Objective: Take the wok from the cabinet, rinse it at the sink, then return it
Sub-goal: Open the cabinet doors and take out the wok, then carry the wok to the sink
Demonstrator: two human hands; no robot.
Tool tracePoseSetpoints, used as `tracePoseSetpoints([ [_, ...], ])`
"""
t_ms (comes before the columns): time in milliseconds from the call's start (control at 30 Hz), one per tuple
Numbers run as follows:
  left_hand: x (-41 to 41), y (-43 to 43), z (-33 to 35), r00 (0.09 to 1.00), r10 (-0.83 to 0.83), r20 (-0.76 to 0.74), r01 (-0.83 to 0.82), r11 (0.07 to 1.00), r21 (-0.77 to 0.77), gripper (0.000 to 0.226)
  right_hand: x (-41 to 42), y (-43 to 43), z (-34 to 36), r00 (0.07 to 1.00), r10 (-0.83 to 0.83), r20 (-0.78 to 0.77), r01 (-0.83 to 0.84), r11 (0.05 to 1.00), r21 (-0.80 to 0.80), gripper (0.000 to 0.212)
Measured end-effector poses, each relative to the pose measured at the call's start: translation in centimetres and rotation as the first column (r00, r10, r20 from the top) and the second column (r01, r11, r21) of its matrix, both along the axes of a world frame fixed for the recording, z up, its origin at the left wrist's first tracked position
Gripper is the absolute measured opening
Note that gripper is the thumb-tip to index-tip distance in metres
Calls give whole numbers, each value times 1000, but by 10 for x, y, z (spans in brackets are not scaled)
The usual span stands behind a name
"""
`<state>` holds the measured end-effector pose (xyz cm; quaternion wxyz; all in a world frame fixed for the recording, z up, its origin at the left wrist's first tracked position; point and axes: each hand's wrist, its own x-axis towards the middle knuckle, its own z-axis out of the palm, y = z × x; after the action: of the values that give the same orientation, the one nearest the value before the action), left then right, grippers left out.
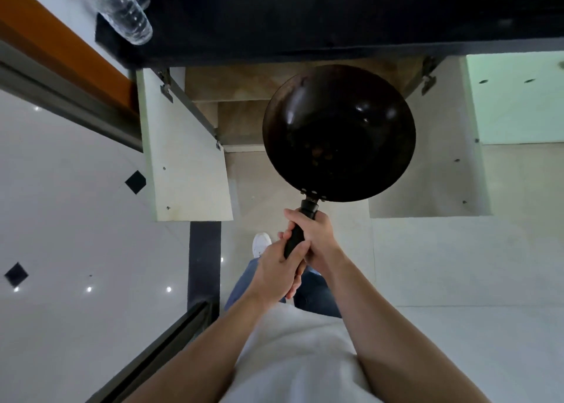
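A round black wok (pixel 338 132) hangs level in the air in front of the open lower cabinet (pixel 244 119). Its black handle (pixel 297 235) points back toward me. My right hand (pixel 317 235) grips the handle near the bowl. My left hand (pixel 277 273) grips it lower down, just behind the right. A few small brown bits lie in the bottom of the bowl. The cabinet's inside is pale wood, and the wok covers part of it.
Both cabinet doors stand wide open, the left door (pixel 186 155) and the right door (pixel 439 164). A dark countertop (pixel 305 15) runs above, with clear plastic bottles (pixel 128 9) at its left end. Pale floor tiles, my legs and a white shoe (pixel 261 244) lie below.
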<state>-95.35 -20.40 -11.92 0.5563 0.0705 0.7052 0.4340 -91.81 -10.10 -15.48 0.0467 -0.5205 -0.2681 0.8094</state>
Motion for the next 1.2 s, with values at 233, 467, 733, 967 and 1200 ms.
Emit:
tracePoseSetpoints([
  [233,-10,-26,29,993,-107,-49,111,992,66,33,-2,-29,34,992,-106,-61,111,991,70,17],
  [467,-28,-44,62,982,-170,-78,183,960,212,36,-11,-52,74,981,-159,-108,183,946,270,17],
  [733,-43,-28,96,938,-296,-182,341,883,323,39,-15,-42,126,945,-274,-178,325,849,416,15],
  [967,-29,18,118,874,-421,-242,484,797,362,38,12,-4,148,893,-399,-209,449,763,466,14],
  [1200,16,88,126,793,-533,-294,608,714,347,36,68,54,152,808,-531,-254,585,678,445,17],
])
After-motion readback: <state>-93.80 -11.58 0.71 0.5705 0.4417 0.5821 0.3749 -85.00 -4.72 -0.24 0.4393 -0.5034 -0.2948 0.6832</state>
